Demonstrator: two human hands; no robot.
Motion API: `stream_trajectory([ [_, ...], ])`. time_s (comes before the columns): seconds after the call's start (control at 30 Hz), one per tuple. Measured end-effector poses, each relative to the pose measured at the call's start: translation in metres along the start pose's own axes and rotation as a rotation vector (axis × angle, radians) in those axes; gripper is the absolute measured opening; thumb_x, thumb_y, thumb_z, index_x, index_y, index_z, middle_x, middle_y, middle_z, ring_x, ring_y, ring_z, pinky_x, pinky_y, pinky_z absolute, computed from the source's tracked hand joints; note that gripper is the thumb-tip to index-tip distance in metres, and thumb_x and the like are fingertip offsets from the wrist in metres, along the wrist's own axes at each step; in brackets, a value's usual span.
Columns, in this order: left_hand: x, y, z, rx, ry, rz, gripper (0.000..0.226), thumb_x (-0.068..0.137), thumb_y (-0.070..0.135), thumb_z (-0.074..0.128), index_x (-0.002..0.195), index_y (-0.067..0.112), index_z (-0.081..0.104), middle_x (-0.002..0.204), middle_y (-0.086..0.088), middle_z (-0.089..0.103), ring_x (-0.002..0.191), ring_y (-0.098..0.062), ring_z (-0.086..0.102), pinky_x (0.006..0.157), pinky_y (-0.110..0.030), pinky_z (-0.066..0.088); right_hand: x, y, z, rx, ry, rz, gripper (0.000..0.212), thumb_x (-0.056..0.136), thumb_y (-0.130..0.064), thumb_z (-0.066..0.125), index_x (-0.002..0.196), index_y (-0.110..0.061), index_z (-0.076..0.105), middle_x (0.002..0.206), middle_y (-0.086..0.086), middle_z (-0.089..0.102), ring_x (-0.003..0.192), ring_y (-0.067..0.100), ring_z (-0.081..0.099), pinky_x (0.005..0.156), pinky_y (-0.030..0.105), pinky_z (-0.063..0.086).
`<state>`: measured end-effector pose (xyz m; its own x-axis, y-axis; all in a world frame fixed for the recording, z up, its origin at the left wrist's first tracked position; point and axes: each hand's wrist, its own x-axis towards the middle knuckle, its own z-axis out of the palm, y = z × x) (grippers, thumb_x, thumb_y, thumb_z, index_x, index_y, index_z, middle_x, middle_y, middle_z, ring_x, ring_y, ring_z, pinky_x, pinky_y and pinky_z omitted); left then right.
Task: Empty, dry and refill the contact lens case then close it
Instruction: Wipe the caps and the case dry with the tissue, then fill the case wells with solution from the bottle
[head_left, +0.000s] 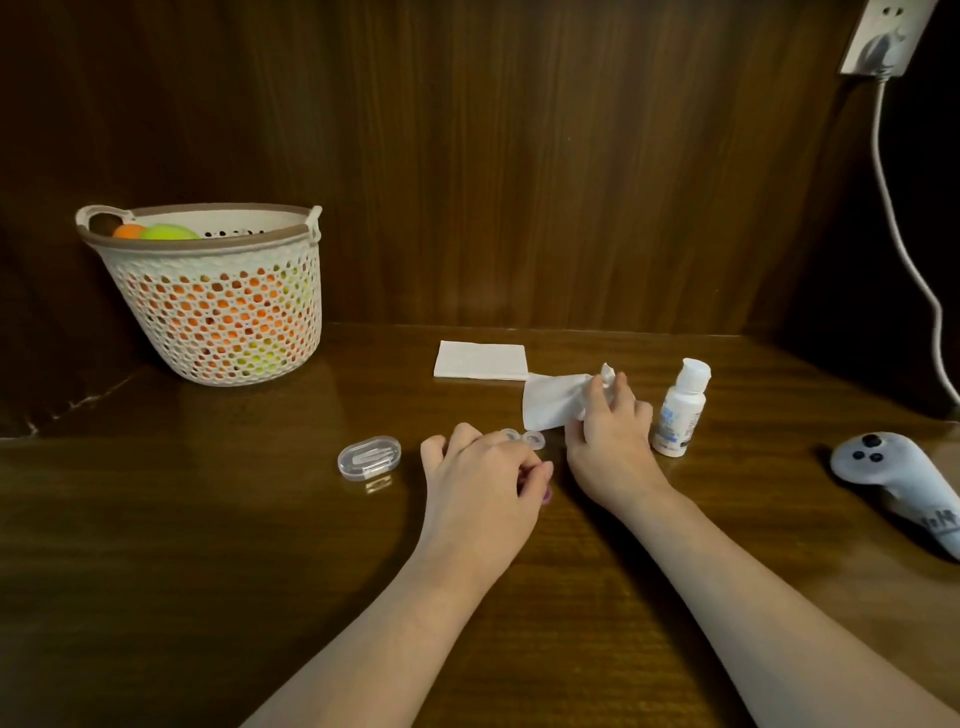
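A clear contact lens case (524, 439) lies on the wooden table, partly hidden behind my left hand (480, 480). My left hand's fingers curl over its near side, and a purple cap (545, 496) shows under the fingertips. My right hand (608, 436) grips a crumpled white tissue (550, 402) just right of the case. A white solution bottle (680, 410) with its cap on stands upright to the right of my right hand.
A folded white tissue (480, 360) lies behind the hands. A small clear oval box (370, 457) sits left of my left hand. A perforated basket (218, 291) of coloured balls stands far left. A grey controller (904, 491) lies at the right edge; a cable (898, 234) hangs there.
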<state>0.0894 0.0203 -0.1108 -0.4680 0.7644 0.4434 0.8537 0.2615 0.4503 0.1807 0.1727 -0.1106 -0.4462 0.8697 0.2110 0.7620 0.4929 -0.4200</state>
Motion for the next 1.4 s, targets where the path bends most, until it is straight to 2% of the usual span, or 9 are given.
stream_trajectory([
  [0.2, -0.002, 0.001, -0.003, -0.01, 0.001, 0.001, 0.028, 0.103, 0.053, 0.056, 0.09, 0.036, 0.075, 0.101, 0.022, 0.069, 0.106, -0.003, 0.047, 0.103, -0.037, 0.027, -0.012, -0.003, -0.007, -0.022, 0.136, -0.013, 0.057, 0.106, -0.031, 0.058, 0.16, -0.021, 0.042, 0.169, 0.01, 0.034, 0.15, 0.033, 0.028, 0.124, 0.051, 0.033],
  [0.3, -0.003, 0.001, -0.005, -0.019, 0.018, 0.007, 0.025, 0.104, 0.051, 0.055, 0.096, 0.036, 0.075, 0.106, 0.021, 0.069, 0.107, -0.003, 0.047, 0.103, -0.035, 0.025, -0.025, 0.001, -0.014, 0.083, 0.405, -0.175, 0.028, 0.099, -0.029, 0.07, 0.126, -0.028, 0.067, 0.128, -0.004, 0.061, 0.115, 0.012, 0.046, 0.103, 0.039, 0.053],
  [0.4, -0.005, 0.003, -0.005, -0.034, 0.049, 0.024, 0.021, 0.105, 0.048, 0.054, 0.104, 0.038, 0.073, 0.11, 0.021, 0.068, 0.107, -0.003, 0.048, 0.1, -0.03, 0.023, -0.038, 0.011, -0.031, 0.16, 0.605, -0.257, 0.032, 0.09, -0.03, 0.078, 0.104, -0.039, 0.051, 0.1, -0.018, 0.049, 0.092, 0.003, 0.046, 0.073, 0.018, 0.047],
  [0.53, -0.006, 0.005, -0.006, -0.06, 0.049, 0.052, 0.013, 0.104, 0.042, 0.057, 0.107, 0.04, 0.069, 0.11, 0.022, 0.068, 0.108, -0.003, 0.051, 0.099, -0.025, 0.021, -0.044, 0.043, -0.045, 0.219, 0.82, -0.044, 0.052, 0.082, -0.031, 0.084, 0.116, -0.029, 0.044, 0.116, -0.009, 0.042, 0.103, 0.005, 0.039, 0.078, 0.021, 0.038],
  [0.8, -0.008, 0.006, -0.009, -0.092, 0.057, 0.031, 0.018, 0.106, 0.029, 0.056, 0.116, 0.041, 0.063, 0.113, 0.022, 0.067, 0.112, -0.002, 0.054, 0.106, -0.026, 0.025, -0.022, 0.048, -0.044, 0.539, 0.384, 0.266, 0.089, 0.089, -0.036, 0.086, 0.159, -0.021, 0.032, 0.158, 0.004, 0.048, 0.147, 0.028, 0.044, 0.114, 0.046, 0.046],
  [1.03, -0.01, 0.007, -0.012, -0.107, 0.065, 0.051, 0.017, 0.105, 0.027, 0.056, 0.115, 0.04, 0.064, 0.113, 0.022, 0.068, 0.11, -0.002, 0.056, 0.105, -0.022, 0.023, -0.019, 0.052, -0.04, 0.505, 0.347, 0.279, 0.06, 0.102, -0.032, 0.071, 0.153, -0.02, 0.042, 0.147, 0.007, 0.061, 0.128, 0.025, 0.063, 0.101, 0.041, 0.056],
  [1.13, -0.013, 0.011, -0.018, -0.192, 0.095, 0.064, 0.016, 0.104, 0.025, 0.06, 0.112, 0.038, 0.066, 0.105, 0.023, 0.066, 0.104, 0.0, 0.058, 0.108, -0.028, 0.032, -0.031, 0.048, -0.044, 0.633, 0.386, 0.201, 0.056, 0.106, -0.04, 0.063, 0.156, -0.027, 0.039, 0.138, -0.013, 0.055, 0.109, 0.006, 0.056, 0.091, 0.025, 0.048],
  [1.3, -0.006, 0.004, -0.038, -0.494, 0.145, -0.02, 0.016, 0.104, 0.022, 0.063, 0.114, 0.034, 0.066, 0.108, 0.021, 0.066, 0.105, -0.002, 0.063, 0.103, -0.037, 0.053, -0.061, 0.01, -0.053, 0.885, 0.108, -0.031, 0.03, 0.093, -0.056, 0.066, 0.118, -0.057, 0.049, 0.1, -0.028, 0.066, 0.092, -0.008, 0.067, 0.058, 0.012, 0.055],
  [1.4, 0.01, 0.001, -0.055, -0.69, 0.149, -0.048, 0.018, 0.107, 0.026, 0.058, 0.121, 0.033, 0.064, 0.116, 0.016, 0.067, 0.105, -0.002, 0.066, 0.083, -0.018, 0.061, -0.067, -0.022, -0.057, 0.923, -0.054, -0.17, 0.023, 0.092, -0.068, 0.063, 0.113, -0.064, 0.054, 0.095, -0.02, 0.072, 0.075, 0.007, 0.073, 0.055, 0.021, 0.059],
])
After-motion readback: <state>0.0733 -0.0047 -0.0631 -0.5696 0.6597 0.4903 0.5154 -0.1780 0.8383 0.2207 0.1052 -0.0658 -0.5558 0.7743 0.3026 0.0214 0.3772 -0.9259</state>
